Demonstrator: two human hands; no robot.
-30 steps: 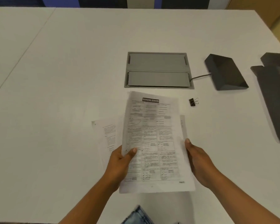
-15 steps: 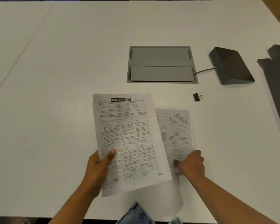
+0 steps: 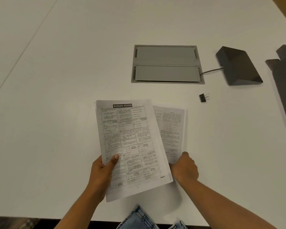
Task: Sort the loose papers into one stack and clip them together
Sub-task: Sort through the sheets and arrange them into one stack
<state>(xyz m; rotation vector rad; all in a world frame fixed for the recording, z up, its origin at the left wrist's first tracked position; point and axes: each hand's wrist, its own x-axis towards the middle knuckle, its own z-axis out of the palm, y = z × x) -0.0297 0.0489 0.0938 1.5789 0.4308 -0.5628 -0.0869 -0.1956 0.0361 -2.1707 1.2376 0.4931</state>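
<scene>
The table (image 3: pixel 73 80) is showing plain white. The front sheet (image 3: pixel 130 146) is showing white with a black title bar, a black-ruled grid in 3 columns and black ticks; the sheet behind (image 3: pixel 172 129) is showing white with grey print. The clip (image 3: pixel 202 98) is showing black with silver wire handles. The hatch (image 3: pixel 167 63) is showing grey, the wedge (image 3: pixel 238 66) dark grey, the jeans (image 3: pixel 142 219) pale blue denim.

Both forearms are bare to the frame edge, no sleeves, watch or rings visible on the left hand (image 3: pixel 104 171) or right hand (image 3: pixel 185 169). Light-blue faded denim jeans (image 3: pixel 139 217) with visible seam stitching show at the bottom.
</scene>
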